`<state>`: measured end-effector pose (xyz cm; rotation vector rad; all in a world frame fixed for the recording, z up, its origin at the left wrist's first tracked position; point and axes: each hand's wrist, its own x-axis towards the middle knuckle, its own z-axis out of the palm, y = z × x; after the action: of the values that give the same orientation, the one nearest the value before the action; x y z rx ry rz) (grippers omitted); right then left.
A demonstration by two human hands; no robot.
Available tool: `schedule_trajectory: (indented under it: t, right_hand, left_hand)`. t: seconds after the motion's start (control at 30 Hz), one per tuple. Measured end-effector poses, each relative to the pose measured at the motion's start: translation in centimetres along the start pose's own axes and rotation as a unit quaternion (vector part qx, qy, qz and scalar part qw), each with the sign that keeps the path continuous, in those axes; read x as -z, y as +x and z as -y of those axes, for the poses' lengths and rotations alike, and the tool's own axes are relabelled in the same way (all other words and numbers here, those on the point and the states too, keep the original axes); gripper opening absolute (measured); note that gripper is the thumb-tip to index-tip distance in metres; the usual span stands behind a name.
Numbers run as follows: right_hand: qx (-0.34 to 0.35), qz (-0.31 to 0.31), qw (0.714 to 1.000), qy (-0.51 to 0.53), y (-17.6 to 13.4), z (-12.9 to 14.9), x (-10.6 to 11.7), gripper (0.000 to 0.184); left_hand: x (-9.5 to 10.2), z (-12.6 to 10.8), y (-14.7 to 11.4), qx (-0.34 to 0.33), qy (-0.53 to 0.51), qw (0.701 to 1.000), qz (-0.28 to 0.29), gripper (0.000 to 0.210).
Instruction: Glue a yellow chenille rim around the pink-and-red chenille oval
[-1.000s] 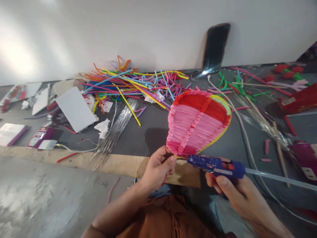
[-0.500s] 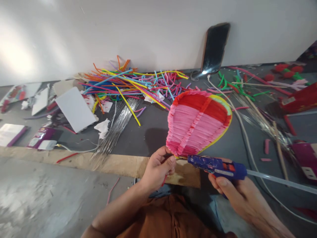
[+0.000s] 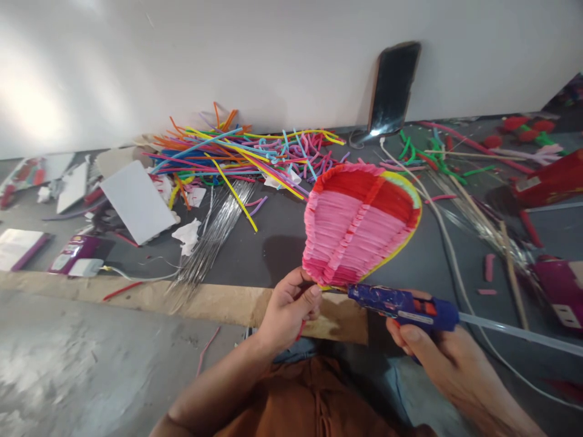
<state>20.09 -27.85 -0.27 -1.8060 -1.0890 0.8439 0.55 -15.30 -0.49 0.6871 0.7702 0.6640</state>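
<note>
Between the thumb and fingers of my left hand [image 3: 291,309] is the lower left tip of a fan-shaped pipe-cleaner piece [image 3: 346,224]. It has pink and red rows, a pink strip down its middle and a yellow edge on the right. A short red end pokes out below my left fingers. My right hand [image 3: 437,352] is closed around the grip of a blue hot glue gun [image 3: 403,306], whose nozzle points left at the piece's bottom edge. Whether the nozzle touches it, I cannot tell. A clear glue stick [image 3: 519,334] sticks out of the gun's back.
Along the white wall lies a heap of coloured pipe cleaners [image 3: 255,152]. A phone [image 3: 394,88] leans upright with its light on. Thin metal wires [image 3: 214,233] and a white box [image 3: 138,202] are at left. A white cable [image 3: 444,233] runs past the right side.
The fan-shaped piece has shifted slightly left. The glue gun's nozzle has drawn a little to the right along the bottom edge. Both hands keep their hold.
</note>
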Motion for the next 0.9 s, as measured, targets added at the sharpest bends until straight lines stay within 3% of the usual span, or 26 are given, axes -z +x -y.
schedule_trajectory:
  t: [0.1, 0.17, 0.27, 0.37, 0.43, 0.53, 0.6, 0.67, 0.77, 0.9]
  right_hand:
    - [0.041, 0.044, 0.997, 0.042, 0.0, 0.4, 0.1, 0.018]
    - [0.039, 0.025, 0.995, 0.09, -0.2, 1.2, 0.0, 0.017]
    - [-0.016, -0.021, 0.987, 0.16, -0.5, 2.8, 0.1, 0.022]
    - [-0.031, -0.048, 0.988, 0.147, -0.7, 3.9, 0.8, 0.026]
    - [-0.012, -0.065, 0.993, 0.098, -0.6, 3.9, 1.7, 0.025]
    - [0.027, -0.151, 0.988, -0.031, -0.1, 3.0, 3.1, 0.022]
    - [0.09, -0.201, 0.958, -0.181, 0.5, 1.8, 3.9, 0.022]
    - [0.101, -0.238, 0.905, -0.339, 1.3, 0.4, 4.5, 0.035]
    - [0.101, -0.189, 0.85, -0.482, 2.5, -1.5, 4.8, 0.056]
    - [0.131, -0.128, 0.805, -0.564, 3.7, -2.4, 4.6, 0.053]
  left_hand:
    - [0.0, -0.1, 0.0, -0.003, -0.005, 1.0, -0.006, 0.033]
    - [-0.1, -0.2, 0.0, -0.006, -0.011, 1.0, -0.012, 0.032]
    - [-0.1, -0.3, 0.1, -0.006, -0.002, 1.0, -0.017, 0.036]
    - [-0.1, -0.5, 0.2, -0.011, 0.022, 1.0, -0.019, 0.04]
    - [-0.1, -0.6, 0.3, -0.02, 0.03, 0.999, -0.025, 0.036]
    - [0.0, -0.9, 0.3, -0.034, 0.032, 0.998, -0.037, 0.033]
    - [0.0, -1.1, 0.3, -0.042, 0.033, 0.998, -0.044, 0.033]
    - [0.0, -1.3, 0.3, -0.05, 0.039, 0.997, -0.047, 0.033]
    - [0.0, -1.5, 0.3, -0.058, 0.05, 0.996, -0.049, 0.032]
    - [0.0, -1.6, 0.2, -0.045, 0.049, 0.996, -0.057, 0.033]
